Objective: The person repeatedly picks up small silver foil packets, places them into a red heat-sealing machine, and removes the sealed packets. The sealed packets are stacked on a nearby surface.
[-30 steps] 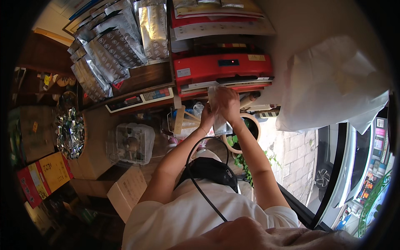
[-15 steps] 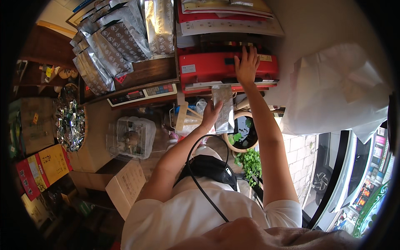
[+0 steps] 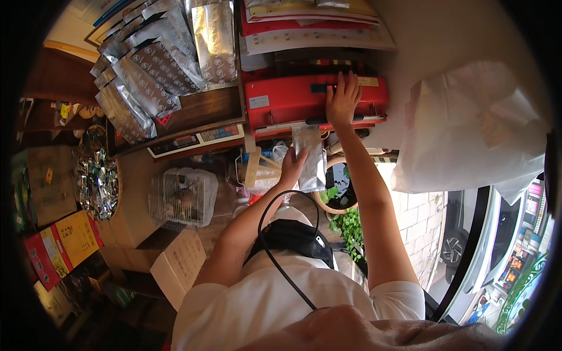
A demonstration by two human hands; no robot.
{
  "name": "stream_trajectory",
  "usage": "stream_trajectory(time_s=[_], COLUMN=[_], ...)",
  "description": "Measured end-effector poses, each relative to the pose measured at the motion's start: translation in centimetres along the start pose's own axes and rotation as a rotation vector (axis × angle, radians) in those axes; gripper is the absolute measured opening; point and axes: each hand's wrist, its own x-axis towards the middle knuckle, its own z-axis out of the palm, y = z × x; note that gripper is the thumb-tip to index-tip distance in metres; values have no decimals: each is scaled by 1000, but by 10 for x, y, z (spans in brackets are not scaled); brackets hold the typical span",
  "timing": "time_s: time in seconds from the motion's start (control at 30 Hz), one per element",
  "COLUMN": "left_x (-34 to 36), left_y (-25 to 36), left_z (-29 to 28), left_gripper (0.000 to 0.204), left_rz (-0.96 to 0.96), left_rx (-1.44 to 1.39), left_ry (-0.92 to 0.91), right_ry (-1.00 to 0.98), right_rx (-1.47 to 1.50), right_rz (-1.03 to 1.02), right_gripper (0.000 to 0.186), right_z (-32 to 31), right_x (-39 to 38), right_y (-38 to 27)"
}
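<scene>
My left hand (image 3: 293, 167) grips the side of a silver foil pouch (image 3: 310, 161), thumb on its front. The pouch hangs down from the front edge of a red bag sealer (image 3: 287, 96), where its upper end goes in under the lid. My right hand (image 3: 343, 100) lies on top of the sealer, right of its middle, fingers stretched out and pointing away from me. A small red light shows beside those fingers, next to a dark panel. Part of the sealer's front edge is hidden by my right wrist.
Left of the sealer, a wooden tray (image 3: 211, 108) holds several filled foil pouches (image 3: 155, 70), with a scale (image 3: 196, 140) below it. Papers (image 3: 316, 41) lie behind the sealer. A potted plant (image 3: 352, 231) stands below; a white plastic bag (image 3: 462, 134) hangs at right.
The sealer's lid looks pressed lower, and a red light has come on by my right hand. My left hand still holds the pouch. The whole view has shifted slightly.
</scene>
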Motion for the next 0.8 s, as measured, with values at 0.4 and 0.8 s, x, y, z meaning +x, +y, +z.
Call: stream_trajectory(time_s=[0.4, 0.8], left_x=[6, 16], left_y=[-10, -3], left_z=[-8, -9], left_gripper=[42, 48], left_rz=[-54, 11], left_rx=[-5, 33], left_ry=[-32, -112], right_ry=[-25, -27], right_rx=[75, 124], right_rz=[87, 80], right_gripper=[53, 50], right_z=[-10, -6], right_x=[0, 2], right_y=[-3, 0])
